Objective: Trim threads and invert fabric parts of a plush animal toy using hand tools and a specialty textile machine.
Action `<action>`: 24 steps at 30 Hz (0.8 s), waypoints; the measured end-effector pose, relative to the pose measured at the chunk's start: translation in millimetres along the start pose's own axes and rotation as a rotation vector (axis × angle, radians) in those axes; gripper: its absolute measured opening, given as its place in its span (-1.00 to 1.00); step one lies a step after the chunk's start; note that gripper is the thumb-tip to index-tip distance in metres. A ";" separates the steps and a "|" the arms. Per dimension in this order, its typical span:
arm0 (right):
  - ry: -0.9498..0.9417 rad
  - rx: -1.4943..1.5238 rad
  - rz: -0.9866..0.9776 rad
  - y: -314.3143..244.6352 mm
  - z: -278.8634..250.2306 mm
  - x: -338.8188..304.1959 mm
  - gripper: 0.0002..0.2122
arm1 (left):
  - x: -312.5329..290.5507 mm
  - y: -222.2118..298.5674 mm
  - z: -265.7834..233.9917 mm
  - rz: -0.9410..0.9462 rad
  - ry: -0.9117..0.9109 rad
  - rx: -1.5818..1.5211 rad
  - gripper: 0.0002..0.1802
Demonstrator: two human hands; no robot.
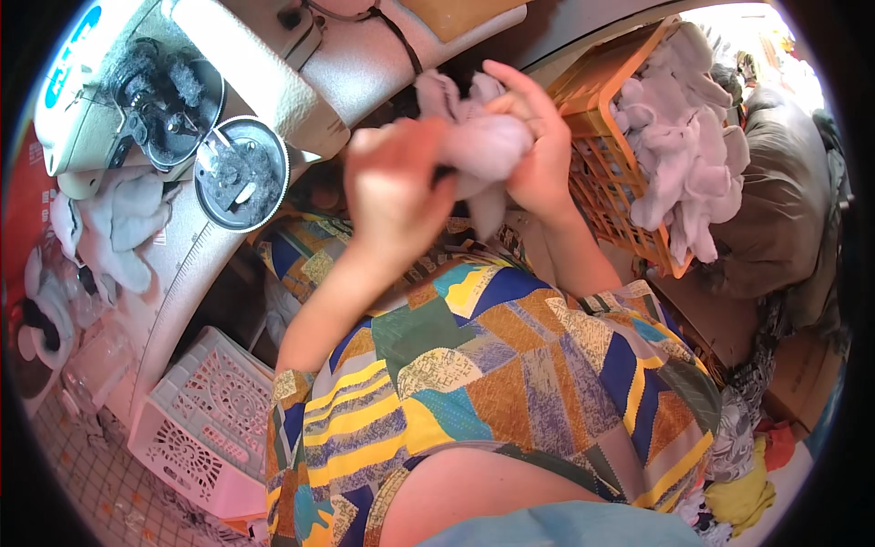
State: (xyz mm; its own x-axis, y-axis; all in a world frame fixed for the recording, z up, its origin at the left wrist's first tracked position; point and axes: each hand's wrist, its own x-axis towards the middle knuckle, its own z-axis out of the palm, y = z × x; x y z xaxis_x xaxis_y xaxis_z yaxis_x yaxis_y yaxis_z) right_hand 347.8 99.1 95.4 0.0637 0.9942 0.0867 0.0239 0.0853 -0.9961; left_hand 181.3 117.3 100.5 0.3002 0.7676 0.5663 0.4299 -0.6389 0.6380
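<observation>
In front of my body, both hands hold a soft white sock (492, 146), bunched so its full shape is hidden. My left hand (396, 178) is closed at the sock's left side; motion blurs it and its fingertips are hard to make out. On the other side, my right hand (544, 137) cups the sock between thumb and fingers, with the index finger stretched upward. Part of the cloth hangs below the hands. Close by on the right, an orange plastic basket (597, 178) stands tilted, heaped with similar white socks (679, 146).
A white sewing machine (273, 77) sits at the left, its round lint-filled cover (241, 178) swung open. More white pieces (123, 228) lie on the machine table (182, 273). Below stands a white openwork basket (200, 410). Coloured cloth (743, 488) is piled at lower right.
</observation>
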 end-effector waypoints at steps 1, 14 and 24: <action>0.118 -0.095 -0.122 2.7 3.3 2.9 -0.51 | 1.9 13.2 1.1 0.065 -0.012 0.009 -0.61; 0.030 -0.784 -0.876 -33.5 9.3 9.2 -0.62 | -12.4 4.5 3.0 0.112 0.049 -0.115 -0.46; 0.340 -0.360 -0.489 -12.1 24.6 7.0 -0.57 | -9.8 24.8 7.7 0.259 0.026 -0.145 -0.66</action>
State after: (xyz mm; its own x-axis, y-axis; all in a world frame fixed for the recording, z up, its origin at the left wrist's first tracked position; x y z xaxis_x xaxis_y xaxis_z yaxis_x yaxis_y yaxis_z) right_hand 323.4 106.6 107.6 0.2685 0.7667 0.5831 0.4550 0.4326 -0.7783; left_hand 195.6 94.4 106.8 0.3613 0.5774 0.7322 0.2154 -0.8157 0.5370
